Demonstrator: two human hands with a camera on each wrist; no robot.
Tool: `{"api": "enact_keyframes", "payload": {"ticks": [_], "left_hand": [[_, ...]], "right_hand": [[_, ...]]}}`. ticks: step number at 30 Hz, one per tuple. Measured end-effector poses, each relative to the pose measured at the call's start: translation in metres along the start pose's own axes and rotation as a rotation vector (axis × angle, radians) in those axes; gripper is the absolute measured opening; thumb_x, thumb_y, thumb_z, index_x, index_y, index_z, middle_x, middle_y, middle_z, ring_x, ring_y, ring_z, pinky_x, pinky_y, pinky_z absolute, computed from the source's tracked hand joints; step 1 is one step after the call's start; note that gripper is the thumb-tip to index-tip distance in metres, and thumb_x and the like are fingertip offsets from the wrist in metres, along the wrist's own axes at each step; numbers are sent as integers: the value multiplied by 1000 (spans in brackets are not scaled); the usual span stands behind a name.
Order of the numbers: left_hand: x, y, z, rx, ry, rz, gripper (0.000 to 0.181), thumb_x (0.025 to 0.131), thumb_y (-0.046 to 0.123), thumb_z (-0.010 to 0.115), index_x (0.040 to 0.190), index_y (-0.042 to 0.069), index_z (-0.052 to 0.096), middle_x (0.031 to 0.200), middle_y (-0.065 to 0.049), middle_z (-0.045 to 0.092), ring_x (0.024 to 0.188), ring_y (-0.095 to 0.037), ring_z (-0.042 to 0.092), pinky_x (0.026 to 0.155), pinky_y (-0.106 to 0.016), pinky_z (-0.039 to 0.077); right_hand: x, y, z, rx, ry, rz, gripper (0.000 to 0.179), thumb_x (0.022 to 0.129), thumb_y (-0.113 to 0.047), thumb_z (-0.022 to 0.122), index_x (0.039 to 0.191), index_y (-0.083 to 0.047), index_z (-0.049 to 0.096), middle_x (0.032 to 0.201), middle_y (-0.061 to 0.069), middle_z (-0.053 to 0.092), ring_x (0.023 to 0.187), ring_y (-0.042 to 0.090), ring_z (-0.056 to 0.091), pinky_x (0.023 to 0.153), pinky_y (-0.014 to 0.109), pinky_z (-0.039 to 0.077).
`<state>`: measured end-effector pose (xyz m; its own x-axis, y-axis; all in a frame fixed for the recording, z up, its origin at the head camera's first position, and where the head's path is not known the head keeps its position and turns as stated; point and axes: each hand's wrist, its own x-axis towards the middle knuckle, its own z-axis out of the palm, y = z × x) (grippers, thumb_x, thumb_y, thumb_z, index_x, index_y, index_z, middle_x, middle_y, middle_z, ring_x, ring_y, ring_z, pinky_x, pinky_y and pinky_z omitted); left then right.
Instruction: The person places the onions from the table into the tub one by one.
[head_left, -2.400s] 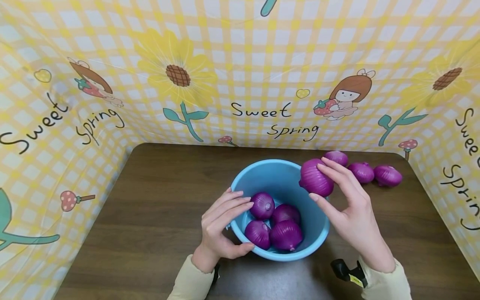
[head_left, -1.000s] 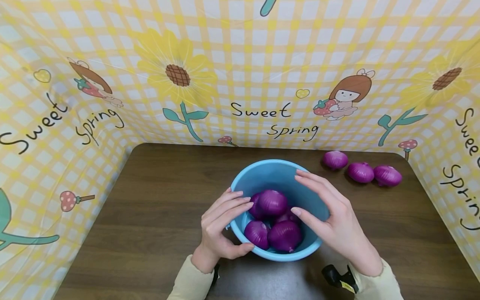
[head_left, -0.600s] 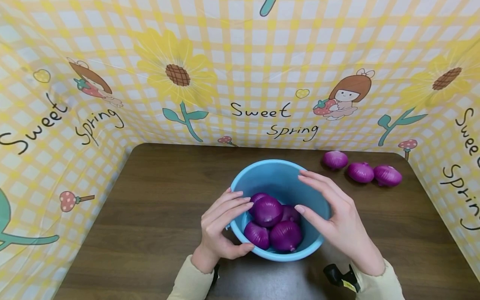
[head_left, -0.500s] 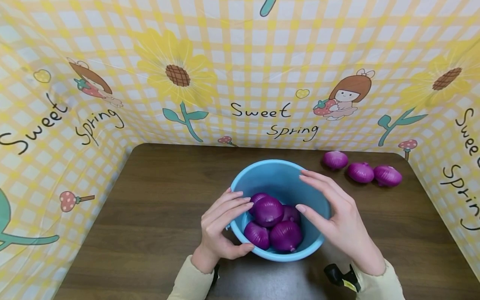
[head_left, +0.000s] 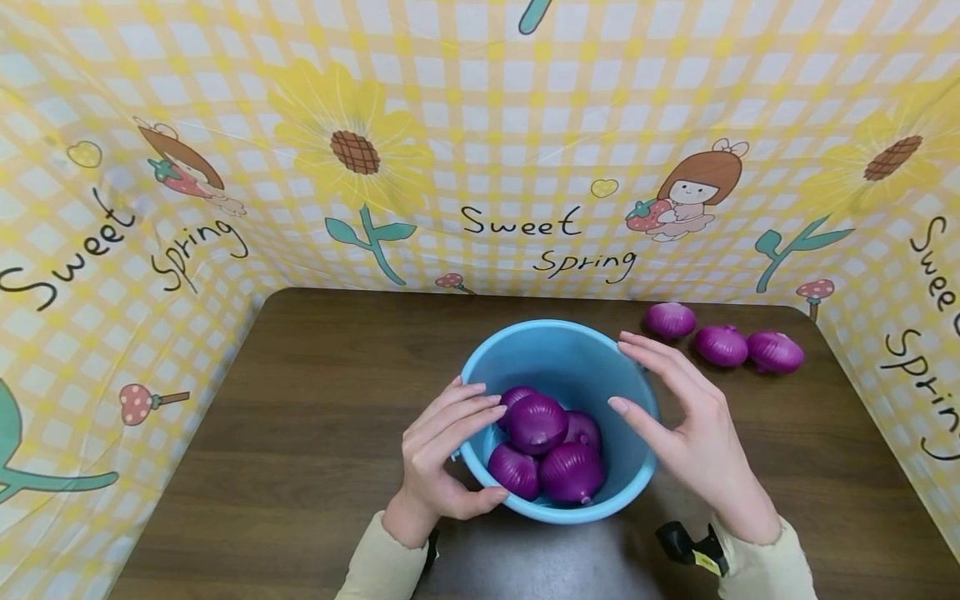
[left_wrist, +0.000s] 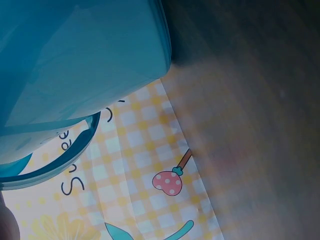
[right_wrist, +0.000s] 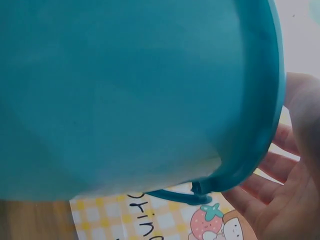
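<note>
Onions [head_left: 537, 423], all purple and shiny, sit inside our blue bucket [head_left: 555, 358]. We count five in there. Four lie low down, and one round one sits on top of them. The bucket stands on our brown surface [head_left: 322, 400], right in front of us.

Our left hand [head_left: 442, 462] holds the left side of the bucket. Its fingers go over the rim [head_left: 566, 517] to the inside, and its thumb is on the rim close to us. Our right hand [head_left: 693, 429] is by the right side. It is spread, with a gap between the thumb and the fingers, and the thumb points in over the bucket. We cannot tell if this hand touches the rim.

Three more onions [head_left: 721, 345] lie on the surface, past the bucket and to our right, near the back. Two of them touch, and the third is just beside them, to the left.

We wear cream sleeves [head_left: 768, 567], and a black thing [head_left: 677, 542] is at our right wrist. Behind it all we see a yellow and white checked cloth [head_left: 480, 125] with big yellow flowers [head_left: 356, 152] on it.
</note>
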<state>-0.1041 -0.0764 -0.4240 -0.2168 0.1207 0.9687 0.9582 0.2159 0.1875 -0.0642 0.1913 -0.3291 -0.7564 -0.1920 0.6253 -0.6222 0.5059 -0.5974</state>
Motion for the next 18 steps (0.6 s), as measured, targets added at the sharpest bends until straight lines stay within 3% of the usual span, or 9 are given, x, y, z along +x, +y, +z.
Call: {"api": "enact_keyframes", "payload": {"ticks": [11,18], "left_hand": [[1,0,0,0,4,5,65,88,56,67,103,-6,76,103,-21,74,101,-38,70,100,-57,49],[0,0,0,1,3,-1,65,88,57,66,103,-6,76,103,-20,74,101,-38,69,100,-57,49]], "right_hand": [[-13,42,-13,-63,37,91,69,77,4,84,140,-12,63,143,4,58,132,24,52,112,27,38],[-15,51,-26,-77,72,139,67,80,6,82,141,-13,62,142,2,60,132,23,53,109,25,41]]}}
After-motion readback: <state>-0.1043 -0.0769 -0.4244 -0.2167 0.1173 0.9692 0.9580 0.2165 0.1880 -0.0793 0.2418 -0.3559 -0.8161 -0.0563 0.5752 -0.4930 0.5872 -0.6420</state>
